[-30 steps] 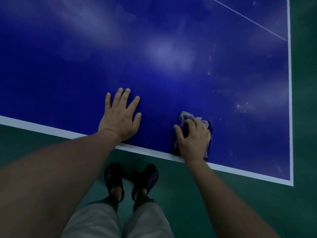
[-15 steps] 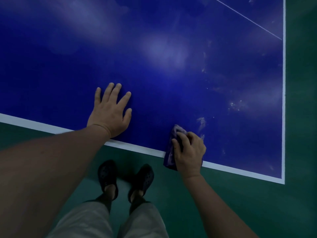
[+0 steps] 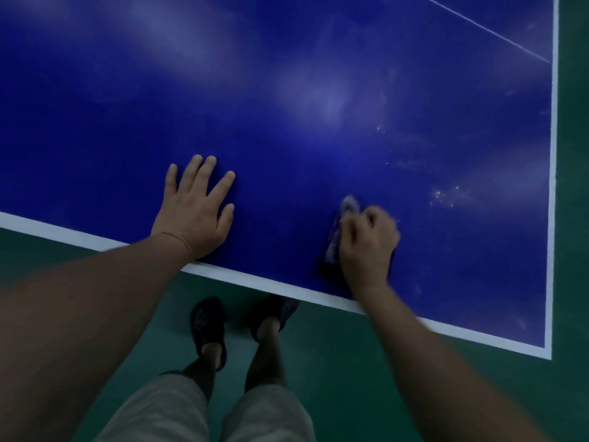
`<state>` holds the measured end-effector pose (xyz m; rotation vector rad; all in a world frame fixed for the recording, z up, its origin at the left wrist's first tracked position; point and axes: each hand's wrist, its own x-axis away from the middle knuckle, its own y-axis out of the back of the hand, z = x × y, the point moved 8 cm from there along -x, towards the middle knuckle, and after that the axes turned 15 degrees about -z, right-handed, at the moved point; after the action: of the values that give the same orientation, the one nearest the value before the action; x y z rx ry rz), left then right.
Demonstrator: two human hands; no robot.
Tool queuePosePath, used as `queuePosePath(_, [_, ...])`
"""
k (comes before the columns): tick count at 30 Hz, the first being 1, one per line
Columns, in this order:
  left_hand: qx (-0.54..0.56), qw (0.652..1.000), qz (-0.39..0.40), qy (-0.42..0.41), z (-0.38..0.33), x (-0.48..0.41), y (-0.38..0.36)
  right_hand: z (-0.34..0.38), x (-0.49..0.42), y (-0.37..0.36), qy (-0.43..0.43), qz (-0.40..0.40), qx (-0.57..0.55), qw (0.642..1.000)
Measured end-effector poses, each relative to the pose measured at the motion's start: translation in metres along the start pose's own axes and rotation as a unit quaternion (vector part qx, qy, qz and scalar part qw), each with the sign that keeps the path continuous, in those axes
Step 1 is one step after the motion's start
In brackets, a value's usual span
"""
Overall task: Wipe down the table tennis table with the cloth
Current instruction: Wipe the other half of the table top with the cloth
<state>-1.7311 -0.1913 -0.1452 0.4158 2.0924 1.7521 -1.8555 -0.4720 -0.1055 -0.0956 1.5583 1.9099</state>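
The table (image 3: 287, 106) looked smooth and a bit shiny, with dusty specks. The cloth (image 3: 333, 247) looked soft.

Table tennis table (image 3: 287, 90): dark blue top with white border lines, pale smears and specks toward its right corner. Cloth (image 3: 332, 247): dark, bunched, lying on the table just inside its near edge, gripped under the right hand (image 3: 366, 244).

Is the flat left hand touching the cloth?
Apart. The head view shows the left hand flat on the table, with bare blue surface between it and the cloth gripped by the right hand.
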Motion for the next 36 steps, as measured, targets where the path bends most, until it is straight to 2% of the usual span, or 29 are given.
queuePosePath(3, [-0.051, 0.998, 0.024, 0.001, 0.000, -0.001, -0.003, 0.029, 0.060, 0.015, 0.033, 0.017, -0.034, 0.999])
queuePosePath(6, [-0.083, 0.995, 0.051, -0.010, -0.003, -0.002, -0.005, 0.021, 0.026, 0.001, 0.132, 0.053, -0.056, 0.988])
queuePosePath(7, [-0.085, 0.995, 0.057, -0.009, -0.004, -0.003, -0.005, 0.012, -0.001, -0.005, 0.135, 0.050, -0.049, 0.988])
queuePosePath(11, [-0.056, 0.998, 0.035, 0.024, -0.009, -0.005, 0.005, -0.024, -0.092, -0.029, 0.025, 0.013, 0.010, 1.000])
queuePosePath(13, [-0.029, 0.999, 0.021, 0.041, -0.023, -0.016, 0.006, -0.017, -0.074, -0.021, 0.020, 0.004, 0.005, 1.000])
queuePosePath(15, [-0.007, 0.998, 0.011, 0.057, -0.042, -0.035, 0.004, 0.000, -0.024, -0.005, 0.032, 0.033, -0.033, 0.998])
queuePosePath(18, [0.026, 0.996, -0.006, 0.079, -0.068, -0.074, -0.004, 0.021, 0.020, 0.006, 0.125, 0.085, -0.086, 0.985])
queuePosePath(21, [0.031, 0.996, -0.011, 0.089, -0.082, -0.113, -0.015, 0.010, -0.037, -0.021, 0.198, 0.096, -0.113, 0.969])
queuePosePath(25, [0.047, 0.992, -0.045, 0.104, -0.085, -0.131, -0.022, -0.018, -0.161, -0.067, 0.117, 0.026, -0.054, 0.991])
queuePosePath(27, [0.047, 0.992, -0.054, 0.104, -0.084, -0.129, -0.021, -0.019, -0.182, -0.077, 0.093, 0.013, -0.048, 0.994])
queuePosePath(31, [0.044, 0.992, -0.043, 0.106, -0.086, -0.130, -0.018, -0.019, -0.124, -0.054, 0.045, 0.035, -0.053, 0.997])
queuePosePath(34, [0.035, 0.993, -0.037, 0.103, -0.087, -0.131, -0.018, 0.001, -0.074, -0.037, 0.109, 0.076, -0.084, 0.988])
queuePosePath(36, [0.023, 0.994, -0.029, 0.099, -0.088, -0.132, -0.021, 0.005, -0.096, -0.054, 0.172, 0.096, -0.093, 0.976])
